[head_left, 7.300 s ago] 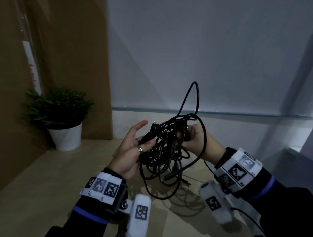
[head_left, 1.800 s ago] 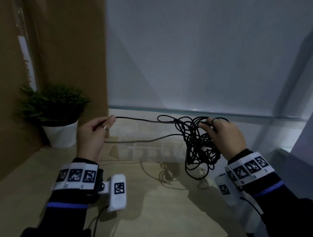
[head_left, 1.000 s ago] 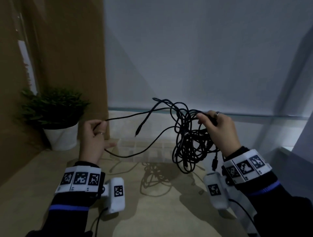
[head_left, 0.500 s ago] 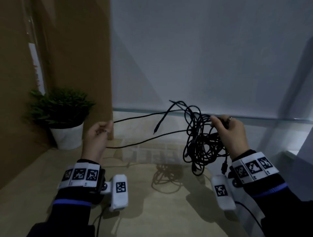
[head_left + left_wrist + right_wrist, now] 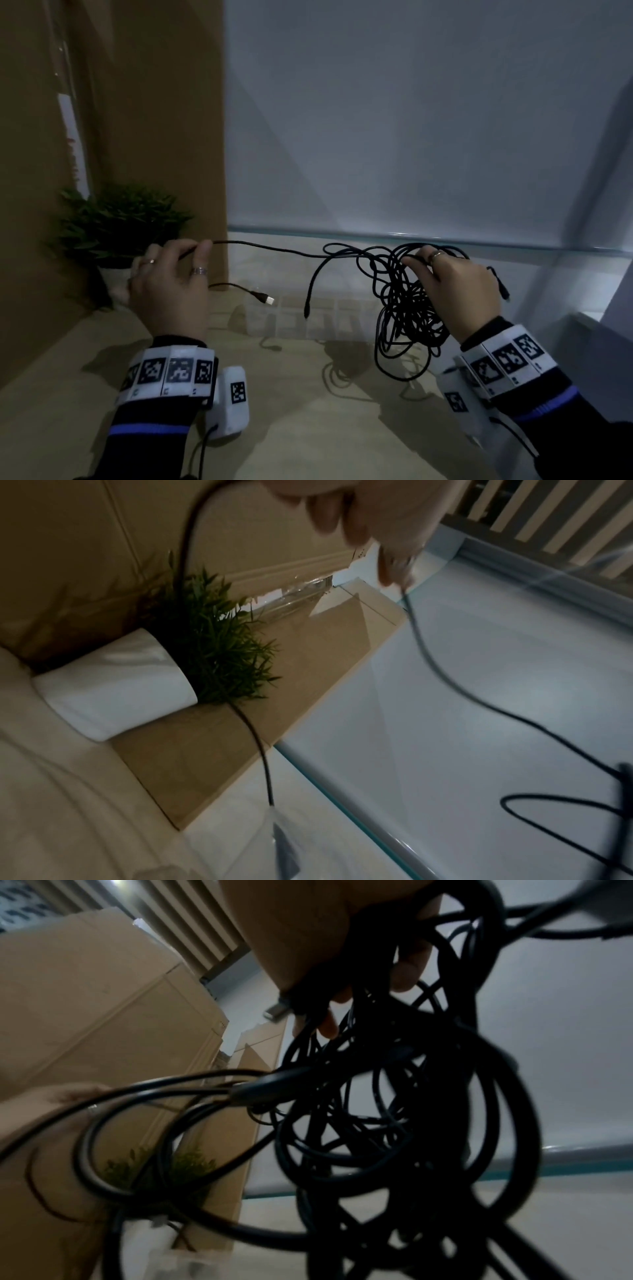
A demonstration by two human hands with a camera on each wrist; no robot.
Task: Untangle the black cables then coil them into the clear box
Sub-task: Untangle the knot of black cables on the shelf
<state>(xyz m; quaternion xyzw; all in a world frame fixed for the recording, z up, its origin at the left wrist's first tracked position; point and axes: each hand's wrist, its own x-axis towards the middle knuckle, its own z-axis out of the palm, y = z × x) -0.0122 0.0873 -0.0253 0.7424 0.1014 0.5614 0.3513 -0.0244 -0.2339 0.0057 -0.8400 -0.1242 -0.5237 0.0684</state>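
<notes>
A tangled bundle of black cables (image 5: pixel 406 305) hangs in the air from my right hand (image 5: pixel 455 284), whose fingers curl round its top loops; the right wrist view shows the same bundle of cables (image 5: pixel 377 1110) close up under the fingers. My left hand (image 5: pixel 171 284) pinches one black cable strand (image 5: pixel 267 247) that runs from the bundle to the left. That cable's USB plug end (image 5: pixel 265 299) dangles below my left hand. Another loose plug end (image 5: pixel 307 310) hangs from the bundle. The clear box (image 5: pixel 308 317) sits on the table behind the hanging cables.
A potted green plant (image 5: pixel 116 233) in a white pot stands at the back left, seen also as the plant (image 5: pixel 205 642) in the left wrist view. A brown panel (image 5: pixel 154 137) rises behind it. The light wooden table (image 5: pixel 291 411) stretches below my hands, against a pale wall.
My left hand has pulled its cable further left, so the USB plug end now hangs free under it. The right hand with the bundle has dropped slightly.
</notes>
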